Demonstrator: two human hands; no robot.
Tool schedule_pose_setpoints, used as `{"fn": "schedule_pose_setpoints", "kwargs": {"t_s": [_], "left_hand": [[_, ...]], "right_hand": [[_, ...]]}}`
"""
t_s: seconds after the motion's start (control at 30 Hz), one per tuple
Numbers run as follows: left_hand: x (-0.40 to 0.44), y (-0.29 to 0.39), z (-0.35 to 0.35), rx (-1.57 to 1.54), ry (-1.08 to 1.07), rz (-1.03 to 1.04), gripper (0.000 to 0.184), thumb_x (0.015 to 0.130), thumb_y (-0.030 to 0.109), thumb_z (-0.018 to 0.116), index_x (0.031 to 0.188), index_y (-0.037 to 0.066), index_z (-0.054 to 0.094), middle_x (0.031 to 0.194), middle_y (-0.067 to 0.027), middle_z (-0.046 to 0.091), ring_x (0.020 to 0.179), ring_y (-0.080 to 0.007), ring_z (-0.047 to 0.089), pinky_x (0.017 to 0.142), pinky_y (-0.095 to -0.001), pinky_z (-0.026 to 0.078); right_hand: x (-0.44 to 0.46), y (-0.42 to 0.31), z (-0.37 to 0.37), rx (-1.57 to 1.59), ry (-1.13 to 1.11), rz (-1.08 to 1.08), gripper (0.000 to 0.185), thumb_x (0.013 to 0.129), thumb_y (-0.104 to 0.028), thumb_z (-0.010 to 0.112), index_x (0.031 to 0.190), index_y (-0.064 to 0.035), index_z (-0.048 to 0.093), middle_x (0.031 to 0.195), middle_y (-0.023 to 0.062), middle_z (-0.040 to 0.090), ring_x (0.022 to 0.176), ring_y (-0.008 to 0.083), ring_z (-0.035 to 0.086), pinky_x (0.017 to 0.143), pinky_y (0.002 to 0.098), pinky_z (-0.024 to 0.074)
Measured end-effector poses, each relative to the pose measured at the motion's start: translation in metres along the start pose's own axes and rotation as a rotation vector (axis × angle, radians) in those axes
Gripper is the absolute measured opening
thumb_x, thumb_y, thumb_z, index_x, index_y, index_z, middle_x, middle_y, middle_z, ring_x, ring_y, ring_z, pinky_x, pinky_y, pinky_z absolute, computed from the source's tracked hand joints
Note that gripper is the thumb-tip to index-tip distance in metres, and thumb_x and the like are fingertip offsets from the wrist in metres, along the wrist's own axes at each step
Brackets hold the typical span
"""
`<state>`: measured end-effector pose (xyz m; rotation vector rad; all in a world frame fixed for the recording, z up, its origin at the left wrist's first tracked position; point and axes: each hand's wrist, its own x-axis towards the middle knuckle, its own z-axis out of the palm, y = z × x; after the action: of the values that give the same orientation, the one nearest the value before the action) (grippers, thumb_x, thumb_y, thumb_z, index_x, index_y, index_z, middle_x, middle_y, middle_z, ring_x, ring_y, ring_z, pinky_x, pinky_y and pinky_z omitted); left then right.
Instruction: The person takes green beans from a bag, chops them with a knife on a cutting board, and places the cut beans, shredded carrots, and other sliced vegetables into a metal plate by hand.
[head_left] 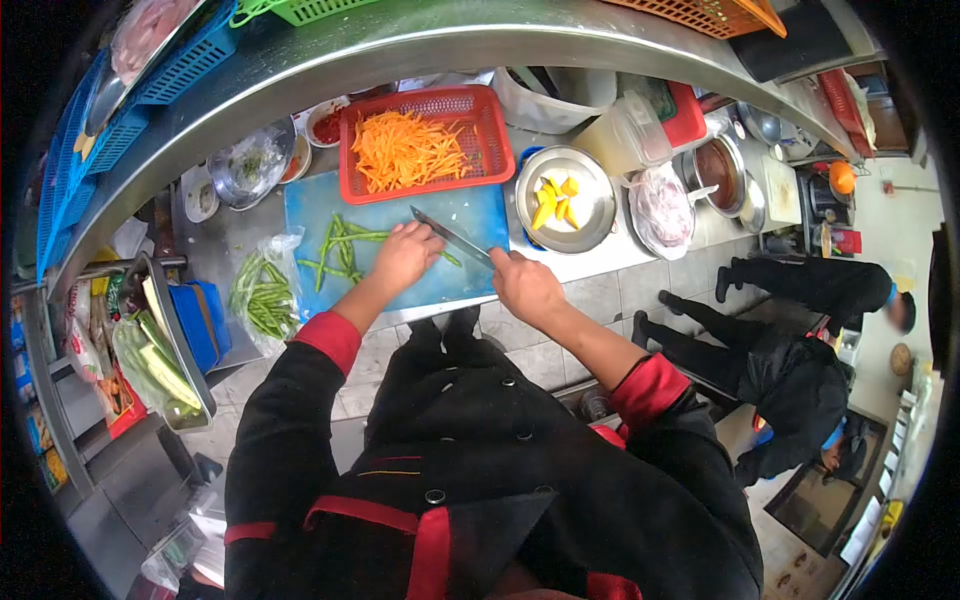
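My right hand point(525, 288) is closed round the handle of a kitchen knife point(450, 234), whose blade slants up and left over the blue cutting board point(470, 212). Beside the blade, my left hand point(405, 257) presses down with curled fingers on green beans point(449, 258); their ends stick out past it, and the fingers hide the rest. More loose green beans point(338, 247) lie on the board to its left. A clear plastic bag of green beans point(268, 303) rests by the board's left edge.
A red basket of orange shreds point(492, 130) sits at the board's back. Right of the board stands a metal bowl point(606, 195) with yellow pieces. A metal shelf point(400, 52) overhangs the counter. Two people in dark clothes point(790, 380) are at the right.
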<state>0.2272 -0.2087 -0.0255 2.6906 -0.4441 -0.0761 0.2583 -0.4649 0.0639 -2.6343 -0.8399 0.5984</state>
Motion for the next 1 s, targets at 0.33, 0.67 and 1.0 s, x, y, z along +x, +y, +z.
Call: {"fn": "schedule_pose_setpoints", "kwargs": {"t_s": [0.33,0.67,1.0], "left_hand": [[-0.024,-0.037,-0.026,-0.004,0.064,-0.099,0.047,0.073,0.02,0.081,0.118,0.016,0.069,0.121,-0.0033,0.06,0.117,-0.0255,0.052,0.097,-0.0441,0.04],[-0.012,-0.047,-0.027,-0.056,0.059,-0.026,0.035,0.076,0.019,0.077,0.11,0.018,0.07,0.107,-0.0032,0.064,0.114,-0.0259,0.054,0.097,-0.0476,0.041],[-0.039,-0.059,-0.062,-0.045,-0.243,-0.098,0.021,0.077,0.022,0.077,0.096,0.016,0.069,0.105,-0.0042,0.065,0.109,-0.0288,0.058,0.098,-0.0511,0.042]], "right_hand": [[-0.016,0.015,0.02,0.033,-0.03,0.092,0.024,0.092,-0.015,0.056,0.112,-0.0059,0.047,0.094,0.0238,0.066,0.081,0.0458,0.068,0.073,0.0549,0.0559],[-0.02,0.019,0.047,0.06,0.05,0.102,0.024,0.093,-0.015,0.056,0.113,-0.0055,0.046,0.091,0.0241,0.066,0.08,0.0456,0.067,0.071,0.055,0.0558],[-0.021,0.02,0.049,0.087,0.037,0.128,0.025,0.093,-0.016,0.057,0.113,-0.0053,0.046,0.091,0.0239,0.066,0.084,0.0455,0.067,0.074,0.0553,0.0547]]}}
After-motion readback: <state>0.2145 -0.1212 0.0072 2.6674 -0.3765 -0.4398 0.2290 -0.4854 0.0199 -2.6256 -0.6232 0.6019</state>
